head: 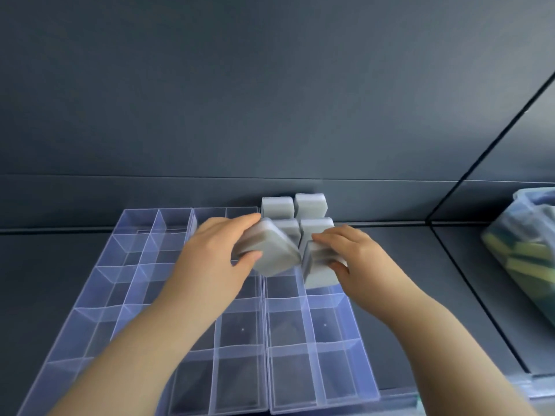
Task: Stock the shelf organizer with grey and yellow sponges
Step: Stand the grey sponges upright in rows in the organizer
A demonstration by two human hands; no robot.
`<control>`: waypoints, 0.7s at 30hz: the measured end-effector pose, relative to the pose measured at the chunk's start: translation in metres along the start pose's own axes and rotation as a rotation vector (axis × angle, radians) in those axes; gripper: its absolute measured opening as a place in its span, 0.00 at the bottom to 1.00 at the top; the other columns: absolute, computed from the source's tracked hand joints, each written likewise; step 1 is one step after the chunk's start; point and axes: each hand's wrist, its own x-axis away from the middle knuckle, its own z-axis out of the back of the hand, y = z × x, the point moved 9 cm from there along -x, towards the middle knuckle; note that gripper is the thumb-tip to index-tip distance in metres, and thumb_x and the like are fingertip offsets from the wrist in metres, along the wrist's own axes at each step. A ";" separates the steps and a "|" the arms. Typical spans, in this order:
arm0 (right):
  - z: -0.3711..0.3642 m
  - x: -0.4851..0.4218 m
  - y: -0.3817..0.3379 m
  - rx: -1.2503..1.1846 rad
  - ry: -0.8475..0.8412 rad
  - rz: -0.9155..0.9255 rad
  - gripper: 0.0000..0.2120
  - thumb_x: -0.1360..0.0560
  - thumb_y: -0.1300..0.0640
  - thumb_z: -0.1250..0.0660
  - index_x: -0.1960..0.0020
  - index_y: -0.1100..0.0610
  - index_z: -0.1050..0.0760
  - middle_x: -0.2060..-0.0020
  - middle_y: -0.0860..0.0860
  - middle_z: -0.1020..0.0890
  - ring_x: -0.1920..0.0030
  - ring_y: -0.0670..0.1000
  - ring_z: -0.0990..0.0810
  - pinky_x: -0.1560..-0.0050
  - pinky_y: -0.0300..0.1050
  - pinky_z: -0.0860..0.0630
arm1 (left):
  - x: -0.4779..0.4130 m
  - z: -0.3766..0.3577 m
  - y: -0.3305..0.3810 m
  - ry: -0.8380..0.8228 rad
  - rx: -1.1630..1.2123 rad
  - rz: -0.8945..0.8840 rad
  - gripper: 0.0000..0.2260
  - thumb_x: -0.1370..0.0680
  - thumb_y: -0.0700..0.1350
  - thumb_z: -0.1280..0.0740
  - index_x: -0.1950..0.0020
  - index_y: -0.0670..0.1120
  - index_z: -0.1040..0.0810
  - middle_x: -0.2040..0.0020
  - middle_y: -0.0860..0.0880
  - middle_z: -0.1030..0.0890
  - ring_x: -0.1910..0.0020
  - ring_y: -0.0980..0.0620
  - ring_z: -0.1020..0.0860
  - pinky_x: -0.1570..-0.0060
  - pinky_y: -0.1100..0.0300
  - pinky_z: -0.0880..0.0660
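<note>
The clear plastic shelf organizer (pixel 99 291) lies on the dark shelf (pixel 39 265), its left compartments bare. My left hand (pixel 216 250) grips a tilted grey sponge (pixel 271 253) above the middle compartments — four more grey sponges (pixel 277 207) stand upright at the back. My right hand (pixel 348 250) pinches another grey sponge (pixel 319 271) into the right column. Far right — a clear bin (pixel 524 232) holds yellow sponges (pixel 528 259).

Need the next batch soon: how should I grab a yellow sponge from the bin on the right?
Come from above through the clear bin's open top and pinch a yellow sponge across its narrow edges. They lie tilted and packed together, so their broad faces look hard to reach. The image is blurred there, so this is tentative.
</note>
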 end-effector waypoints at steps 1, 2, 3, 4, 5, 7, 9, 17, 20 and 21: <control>-0.006 0.001 0.003 0.000 -0.018 0.001 0.22 0.26 0.68 0.38 0.34 0.53 0.29 0.38 0.48 0.27 0.38 0.52 0.30 0.41 0.32 0.40 | -0.001 -0.001 0.001 -0.007 -0.013 0.000 0.22 0.30 0.40 0.26 0.37 0.50 0.23 0.47 0.52 0.22 0.47 0.55 0.27 0.50 0.74 0.39; -0.011 0.002 0.006 -0.001 -0.036 -0.003 0.22 0.25 0.67 0.38 0.33 0.53 0.30 0.38 0.47 0.27 0.38 0.52 0.30 0.42 0.32 0.40 | -0.002 -0.003 0.003 -0.014 -0.023 -0.002 0.22 0.30 0.40 0.26 0.38 0.50 0.23 0.48 0.52 0.22 0.47 0.54 0.26 0.50 0.73 0.39; -0.017 0.003 0.010 0.000 -0.052 -0.007 0.22 0.25 0.67 0.38 0.33 0.53 0.30 0.38 0.47 0.27 0.38 0.52 0.30 0.42 0.32 0.40 | -0.003 -0.005 0.004 -0.024 -0.030 -0.002 0.21 0.30 0.40 0.26 0.38 0.50 0.22 0.48 0.52 0.23 0.48 0.53 0.26 0.51 0.72 0.39; -0.023 0.005 0.013 -0.001 -0.066 -0.012 0.22 0.25 0.66 0.38 0.33 0.53 0.30 0.37 0.48 0.27 0.38 0.52 0.30 0.42 0.32 0.39 | -0.003 -0.008 0.005 -0.038 -0.038 0.001 0.21 0.30 0.41 0.26 0.38 0.50 0.22 0.49 0.54 0.24 0.48 0.55 0.27 0.51 0.71 0.39; -0.026 0.007 0.016 -0.007 -0.070 -0.016 0.22 0.25 0.67 0.37 0.33 0.54 0.30 0.37 0.49 0.26 0.38 0.54 0.29 0.41 0.33 0.39 | -0.003 -0.011 0.007 -0.055 -0.047 -0.001 0.20 0.29 0.41 0.27 0.38 0.51 0.22 0.49 0.56 0.24 0.47 0.57 0.28 0.51 0.70 0.38; -0.029 0.008 0.020 -0.034 -0.062 -0.018 0.22 0.27 0.68 0.36 0.35 0.56 0.28 0.39 0.51 0.24 0.39 0.56 0.27 0.41 0.36 0.38 | -0.004 -0.017 0.015 -0.076 -0.063 -0.040 0.20 0.30 0.39 0.26 0.39 0.49 0.21 0.51 0.60 0.25 0.47 0.60 0.31 0.52 0.71 0.38; -0.028 0.008 0.022 -0.046 -0.054 -0.009 0.22 0.27 0.69 0.35 0.35 0.56 0.27 0.40 0.51 0.24 0.40 0.57 0.27 0.42 0.36 0.38 | -0.006 -0.023 0.023 -0.104 -0.075 -0.070 0.19 0.30 0.37 0.26 0.40 0.45 0.21 0.51 0.59 0.24 0.47 0.60 0.33 0.52 0.72 0.39; -0.028 0.008 0.022 -0.073 -0.041 0.023 0.21 0.26 0.68 0.36 0.34 0.56 0.28 0.39 0.50 0.24 0.40 0.56 0.27 0.43 0.35 0.37 | -0.010 -0.037 0.041 -0.178 -0.132 -0.087 0.19 0.24 0.41 0.32 0.34 0.49 0.26 0.42 0.60 0.26 0.38 0.58 0.34 0.46 0.78 0.49; -0.028 0.007 0.021 -0.081 -0.037 0.031 0.22 0.26 0.68 0.37 0.34 0.55 0.29 0.38 0.50 0.25 0.39 0.56 0.28 0.43 0.35 0.38 | -0.010 -0.045 0.038 -0.223 -0.172 -0.058 0.19 0.23 0.42 0.33 0.32 0.50 0.28 0.37 0.57 0.26 0.35 0.57 0.35 0.45 0.76 0.48; -0.028 0.007 0.021 -0.077 -0.041 0.035 0.22 0.25 0.67 0.38 0.33 0.55 0.30 0.38 0.50 0.25 0.38 0.55 0.29 0.43 0.34 0.39 | -0.010 -0.047 0.037 -0.231 -0.185 -0.045 0.20 0.23 0.42 0.34 0.31 0.50 0.29 0.36 0.57 0.26 0.35 0.58 0.35 0.45 0.76 0.48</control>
